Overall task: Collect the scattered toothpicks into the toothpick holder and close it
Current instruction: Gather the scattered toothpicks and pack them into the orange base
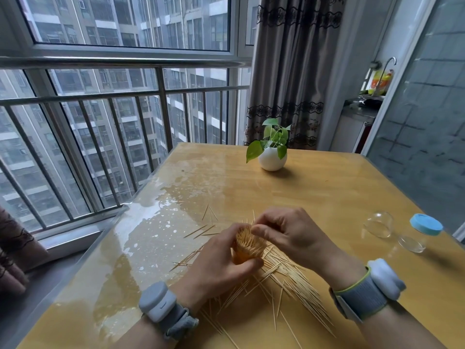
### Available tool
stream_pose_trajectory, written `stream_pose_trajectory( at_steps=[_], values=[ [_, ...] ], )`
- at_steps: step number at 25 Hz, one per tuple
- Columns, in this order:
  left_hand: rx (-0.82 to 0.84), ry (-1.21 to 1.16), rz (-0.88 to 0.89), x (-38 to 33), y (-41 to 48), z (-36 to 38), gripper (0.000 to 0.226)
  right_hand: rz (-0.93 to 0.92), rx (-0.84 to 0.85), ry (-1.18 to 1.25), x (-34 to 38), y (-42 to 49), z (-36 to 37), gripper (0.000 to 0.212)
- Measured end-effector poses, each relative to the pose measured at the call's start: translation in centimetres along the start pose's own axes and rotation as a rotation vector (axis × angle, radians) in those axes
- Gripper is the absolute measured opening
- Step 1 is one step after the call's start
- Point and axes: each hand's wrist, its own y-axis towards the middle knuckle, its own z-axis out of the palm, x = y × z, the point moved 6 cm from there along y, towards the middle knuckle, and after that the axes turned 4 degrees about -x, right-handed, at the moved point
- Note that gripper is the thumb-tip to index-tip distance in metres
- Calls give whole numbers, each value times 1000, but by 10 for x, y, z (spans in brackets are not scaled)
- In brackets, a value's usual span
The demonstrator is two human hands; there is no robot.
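Note:
My left hand (219,263) grips a thick bundle of toothpicks (249,244), its tips pointing up and away from me. My right hand (289,235) is curled over the bundle's top, with its fingertips pinching the toothpick ends. Many loose toothpicks (289,278) lie scattered on the yellow table (327,187) under and around both hands, and a few more (201,231) lie to the left. At the right the toothpick holder is in two parts: a clear cup (378,224) lying on its side, and a clear piece with a blue lid (425,224) next to it.
A small white vase with a green plant (272,157) stands at the far middle of the table. A window with a metal railing (125,96) runs along the left edge. There is a curtain behind and a glass door at the right.

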Motion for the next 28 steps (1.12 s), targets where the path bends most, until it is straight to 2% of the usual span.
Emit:
stream_pose_trajectory(
  at_steps=[2, 4, 7, 11, 14, 16, 18, 20, 22, 25, 28],
  values=[
    [20, -3, 19, -3, -1, 2, 38, -26, -46, -91, 0, -2, 6, 16],
    [27, 4, 31, -5, -1, 4, 32, -13, -24, -150, 1, -5, 14, 39],
    [46, -23, 66, -10, -1, 6, 23, 59, 213, -182, 7, -9, 33, 71],
    [51, -68, 19, -11, -4, 3, 26, 95, 354, -206, 18, -10, 46, 98],
    [48, -32, -51, -2, -1, -13, 39, 174, 359, 144, 15, 4, 43, 89],
    [24, -18, -111, 9, 0, -32, 64, 271, 263, 313, -2, 24, 36, 85],
    [-23, 35, -167, 23, -1, -57, 79, 323, 255, 192, -26, 41, 43, 73],
    [-84, 116, -230, 46, -5, -86, 84, 285, 318, -82, -42, 57, 65, 52],
    [-159, 153, -322, 70, -12, -115, 92, 189, 385, -240, -45, 73, 96, 48],
    [-175, 165, -446, 93, -28, -131, 99, 99, 545, -380, -41, 97, 138, 45],
    [-166, 188, -441, 98, -39, -129, 102, 28, 597, -497, -31, 93, 151, 34]
  ],
)
